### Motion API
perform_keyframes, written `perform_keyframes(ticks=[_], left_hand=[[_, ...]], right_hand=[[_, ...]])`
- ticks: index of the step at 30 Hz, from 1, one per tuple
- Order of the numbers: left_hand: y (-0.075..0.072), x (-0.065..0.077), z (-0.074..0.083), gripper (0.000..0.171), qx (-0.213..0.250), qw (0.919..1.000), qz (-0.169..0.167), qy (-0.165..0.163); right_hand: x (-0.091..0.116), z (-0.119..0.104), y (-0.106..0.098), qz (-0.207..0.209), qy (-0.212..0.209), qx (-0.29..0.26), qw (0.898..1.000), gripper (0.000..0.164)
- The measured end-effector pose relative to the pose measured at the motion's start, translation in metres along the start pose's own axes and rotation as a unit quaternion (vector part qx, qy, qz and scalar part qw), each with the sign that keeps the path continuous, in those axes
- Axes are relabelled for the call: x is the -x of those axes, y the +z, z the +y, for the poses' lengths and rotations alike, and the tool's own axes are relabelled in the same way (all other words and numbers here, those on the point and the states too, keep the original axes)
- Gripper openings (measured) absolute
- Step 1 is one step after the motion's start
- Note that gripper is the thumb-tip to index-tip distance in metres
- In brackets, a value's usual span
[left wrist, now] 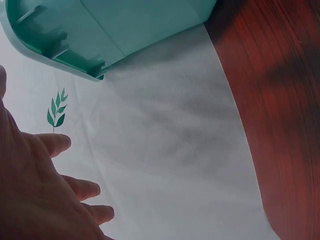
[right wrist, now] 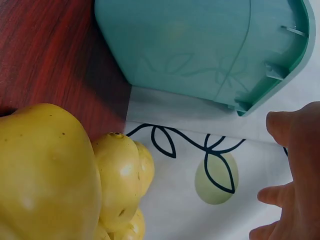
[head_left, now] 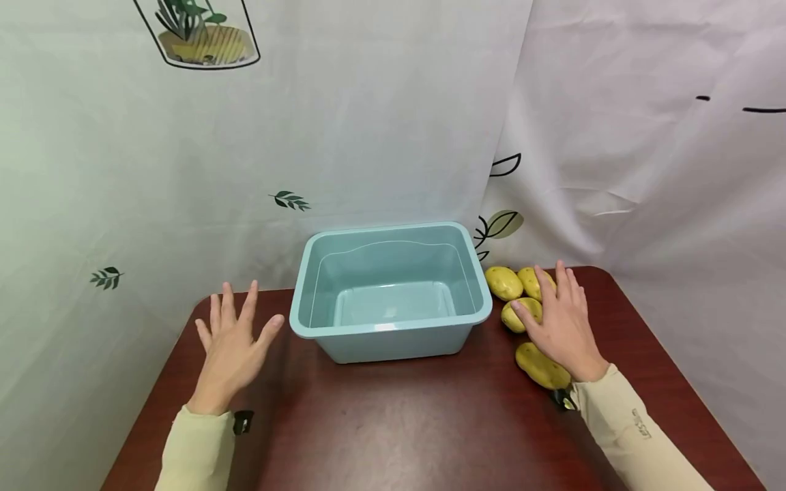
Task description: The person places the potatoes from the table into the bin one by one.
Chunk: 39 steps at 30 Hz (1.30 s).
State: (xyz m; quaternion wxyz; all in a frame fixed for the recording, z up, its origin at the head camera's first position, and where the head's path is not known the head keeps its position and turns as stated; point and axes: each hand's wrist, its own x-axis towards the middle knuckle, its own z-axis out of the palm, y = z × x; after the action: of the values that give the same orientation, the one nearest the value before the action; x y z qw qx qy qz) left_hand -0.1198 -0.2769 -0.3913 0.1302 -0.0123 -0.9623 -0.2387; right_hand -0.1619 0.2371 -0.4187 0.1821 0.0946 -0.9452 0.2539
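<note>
A light blue plastic basin (head_left: 393, 327) stands at the back middle of the table. Right of it lie several yellow potatoes: one potato (head_left: 505, 283) near the basin's corner, a nearer potato (head_left: 543, 366) partly under the wrist. My right hand (head_left: 561, 327) hovers over them with fingers spread, holding nothing; it hides parts of some. In the right wrist view a large potato (right wrist: 45, 175) fills the lower left, apart from the fingers. Left of the basin my left hand (head_left: 230, 354) is raised with fingers spread and holds nothing. The left wrist view shows its fingers (left wrist: 82, 189) below the basin's rim.
The dark red wooden table (head_left: 381, 423) has rounded back corners. A white cloth (head_left: 393, 136) with printed leaves and a plant hangs behind it and along both sides. The basin's back stands close to this cloth.
</note>
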Motion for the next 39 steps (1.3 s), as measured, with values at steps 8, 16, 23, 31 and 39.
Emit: perform_keyframes(ticks=[8,16,23,31,39], left_hand=[[0.004,-0.001,0.003,0.08,0.012,0.9999,0.004,0.008],[0.005,-0.001,0.008,0.078,0.032,0.9993,0.009,0.018],[0.009,-0.004,0.015,0.077,0.05,0.9983,0.006,0.031],[0.014,-0.008,0.021,0.077,0.063,0.9969,0.003,0.047],[0.017,-0.009,0.03,0.077,0.075,0.9957,-0.011,0.052]], right_hand=[[0.002,0.002,0.001,0.007,-0.011,-0.002,1.0,0.074],[0.005,0.003,0.001,0.014,-0.016,-0.004,1.0,0.075],[0.009,0.004,0.003,0.018,-0.024,-0.005,1.0,0.075],[0.016,0.001,0.0,0.012,-0.021,-0.004,1.0,0.074],[0.026,-0.001,-0.001,0.007,-0.019,0.005,1.0,0.075]])
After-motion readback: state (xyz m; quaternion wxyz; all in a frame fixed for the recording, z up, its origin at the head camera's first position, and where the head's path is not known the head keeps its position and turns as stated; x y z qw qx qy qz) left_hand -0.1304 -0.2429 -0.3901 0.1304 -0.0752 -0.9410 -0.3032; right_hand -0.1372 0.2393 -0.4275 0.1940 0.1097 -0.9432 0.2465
